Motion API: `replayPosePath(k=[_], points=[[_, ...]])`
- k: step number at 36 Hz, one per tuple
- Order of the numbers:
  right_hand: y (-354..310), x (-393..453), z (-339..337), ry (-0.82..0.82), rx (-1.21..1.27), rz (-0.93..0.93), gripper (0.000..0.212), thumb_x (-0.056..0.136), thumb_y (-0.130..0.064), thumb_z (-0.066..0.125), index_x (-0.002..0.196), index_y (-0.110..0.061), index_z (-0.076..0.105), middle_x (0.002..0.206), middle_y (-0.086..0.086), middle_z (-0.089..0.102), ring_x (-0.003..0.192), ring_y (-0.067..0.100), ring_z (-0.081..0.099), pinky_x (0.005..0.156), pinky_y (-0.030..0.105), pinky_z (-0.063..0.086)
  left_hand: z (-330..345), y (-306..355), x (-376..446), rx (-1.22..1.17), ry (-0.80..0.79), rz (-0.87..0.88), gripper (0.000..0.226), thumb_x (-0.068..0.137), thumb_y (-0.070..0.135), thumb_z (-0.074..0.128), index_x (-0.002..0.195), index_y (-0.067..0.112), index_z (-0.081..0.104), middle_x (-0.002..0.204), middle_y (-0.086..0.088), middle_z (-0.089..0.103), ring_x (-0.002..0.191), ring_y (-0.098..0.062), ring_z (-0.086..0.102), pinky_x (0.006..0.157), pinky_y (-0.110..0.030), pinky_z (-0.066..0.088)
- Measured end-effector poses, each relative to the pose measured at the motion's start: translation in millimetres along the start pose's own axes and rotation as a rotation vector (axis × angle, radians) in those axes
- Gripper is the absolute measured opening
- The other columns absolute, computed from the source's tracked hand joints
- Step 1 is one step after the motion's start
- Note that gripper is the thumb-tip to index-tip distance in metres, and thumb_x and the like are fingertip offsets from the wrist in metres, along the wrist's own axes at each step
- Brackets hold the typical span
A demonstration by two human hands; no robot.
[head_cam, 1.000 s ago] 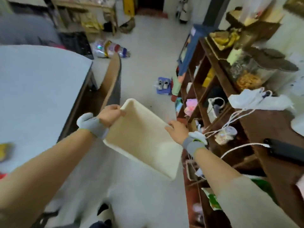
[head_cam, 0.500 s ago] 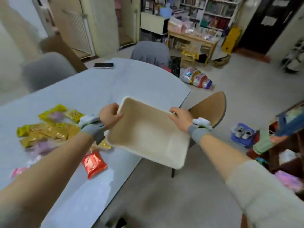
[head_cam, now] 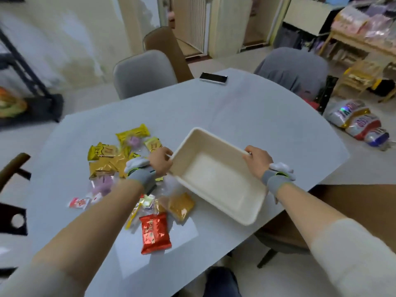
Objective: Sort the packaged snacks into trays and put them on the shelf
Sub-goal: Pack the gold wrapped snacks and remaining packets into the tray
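Note:
An empty cream tray [head_cam: 216, 179] is held over the right part of the grey table [head_cam: 246, 116], slightly tilted. My left hand [head_cam: 161, 160] grips its left rim and my right hand [head_cam: 257, 160] grips its right rim. A pile of packaged snacks lies left of the tray: several yellow packets [head_cam: 107, 155], purple-filled clear packets [head_cam: 102, 183], a red foil packet [head_cam: 154, 235], an orange-brown packet [head_cam: 181, 205] and a small red-and-white packet [head_cam: 78, 203]. My left forearm hides part of the pile. The shelf is out of view.
A phone [head_cam: 213, 78] lies at the table's far edge. Grey chairs [head_cam: 143, 72] stand behind the table, and a brown chair [head_cam: 300, 221] sits at the near right edge. Foil bags [head_cam: 355, 121] lie on the floor to the right.
I have turned left from the shelf to the table, carrying the tray in both hands. It now hangs over the table beside the snack pile.

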State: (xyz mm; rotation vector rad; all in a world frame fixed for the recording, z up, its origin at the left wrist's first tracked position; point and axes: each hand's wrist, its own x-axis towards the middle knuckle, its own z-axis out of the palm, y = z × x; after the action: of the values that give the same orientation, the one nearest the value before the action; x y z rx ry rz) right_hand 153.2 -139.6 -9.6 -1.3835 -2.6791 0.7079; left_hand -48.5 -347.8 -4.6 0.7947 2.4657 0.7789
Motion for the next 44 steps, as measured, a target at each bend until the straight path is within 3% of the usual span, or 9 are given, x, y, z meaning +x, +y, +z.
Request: replayPosePath(k=[3, 8, 13, 16, 20, 24, 27, 34, 44], points=[[4, 25, 8, -0.042, -0.029, -0.02, 0.019, 0.097, -0.02, 0.045, 0.108, -0.011, 0.058, 0.105, 0.013, 0.063, 0.091, 0.033, 0.058, 0.066, 0.03, 0.037, 8, -1, 13, -0.108, -0.001, -0.123, 0.029, 0.085, 0.0, 0.051, 0.111, 0.007, 0.063, 0.106, -0.014, 0.066, 0.082, -0.033, 0.069, 0.045, -0.03, 0.056], [11, 76, 9, -0.111, -0.031, -0.08, 0.016, 0.097, -0.02, 0.044, 0.104, -0.011, 0.055, 0.101, 0.012, 0.062, 0.078, 0.028, 0.053, 0.064, 0.03, 0.038, 26, 18, 44, -0.138, 0.033, -0.258, 0.032, 0.086, -0.001, 0.045, 0.112, 0.005, 0.064, 0.102, -0.015, 0.066, 0.075, -0.032, 0.067, 0.041, -0.025, 0.054], [11, 121, 13, -0.192, -0.068, -0.127, 0.018, 0.098, -0.021, 0.041, 0.104, -0.011, 0.054, 0.1, 0.012, 0.061, 0.074, 0.027, 0.049, 0.063, 0.029, 0.036, 48, 22, 59, -0.056, 0.096, -0.307, 0.039, 0.083, -0.001, 0.048, 0.119, 0.008, 0.059, 0.109, -0.016, 0.065, 0.087, -0.035, 0.066, 0.068, -0.042, 0.058], [8, 133, 20, -0.221, -0.08, -0.113, 0.022, 0.099, -0.024, 0.038, 0.109, -0.011, 0.052, 0.106, 0.012, 0.061, 0.077, 0.027, 0.047, 0.067, 0.028, 0.033, 56, 20, 62, -0.079, 0.111, -0.325, 0.041, 0.087, -0.002, 0.041, 0.124, 0.009, 0.055, 0.104, -0.017, 0.066, 0.077, -0.03, 0.068, 0.062, -0.035, 0.058], [-7, 140, 28, -0.242, -0.132, -0.125, 0.022, 0.099, -0.025, 0.036, 0.111, -0.012, 0.049, 0.107, 0.012, 0.061, 0.079, 0.03, 0.048, 0.078, 0.032, 0.037, 55, 18, 65, -0.017, 0.098, -0.319, 0.04, 0.091, 0.001, 0.039, 0.128, 0.009, 0.053, 0.112, -0.015, 0.065, 0.09, -0.028, 0.065, 0.066, -0.027, 0.048], [-33, 142, 32, -0.255, -0.054, -0.163, 0.031, 0.094, -0.025, 0.046, 0.122, -0.013, 0.046, 0.123, 0.011, 0.054, 0.111, 0.033, 0.05, 0.093, 0.038, 0.036, 50, 16, 62, -0.155, 0.094, -0.322, 0.031, 0.093, 0.007, 0.046, 0.122, 0.006, 0.057, 0.109, -0.014, 0.065, 0.079, -0.026, 0.066, 0.055, -0.03, 0.056], [-65, 137, 35, -0.235, -0.012, -0.224, 0.039, 0.092, -0.024, 0.053, 0.128, -0.013, 0.043, 0.13, 0.01, 0.048, 0.122, 0.031, 0.043, 0.098, 0.039, 0.033, 29, 2, 54, -0.212, 0.11, -0.295, 0.02, 0.093, 0.016, 0.053, 0.107, 0.007, 0.064, 0.093, -0.012, 0.07, 0.076, -0.033, 0.069, 0.063, -0.038, 0.059], [-167, 125, 51, -0.286, 0.053, -0.409, 0.03, 0.095, -0.021, 0.047, 0.123, -0.009, 0.048, 0.127, 0.011, 0.052, 0.117, 0.03, 0.049, 0.095, 0.034, 0.038, -54, -54, 35, -0.157, 0.14, -0.347, 0.017, 0.094, 0.014, 0.051, 0.1, 0.008, 0.066, 0.09, -0.009, 0.071, 0.07, -0.018, 0.065, 0.065, -0.031, 0.056], [-256, 114, 104, -0.513, -0.138, -0.415, 0.03, 0.093, -0.015, 0.048, 0.121, -0.007, 0.051, 0.123, 0.014, 0.057, 0.112, 0.032, 0.053, 0.084, 0.03, 0.041, -124, -128, 40, 0.029, 0.171, -0.493, 0.027, 0.09, 0.018, 0.056, 0.112, 0.008, 0.068, 0.111, -0.013, 0.067, 0.099, -0.03, 0.063, 0.083, -0.032, 0.049]])
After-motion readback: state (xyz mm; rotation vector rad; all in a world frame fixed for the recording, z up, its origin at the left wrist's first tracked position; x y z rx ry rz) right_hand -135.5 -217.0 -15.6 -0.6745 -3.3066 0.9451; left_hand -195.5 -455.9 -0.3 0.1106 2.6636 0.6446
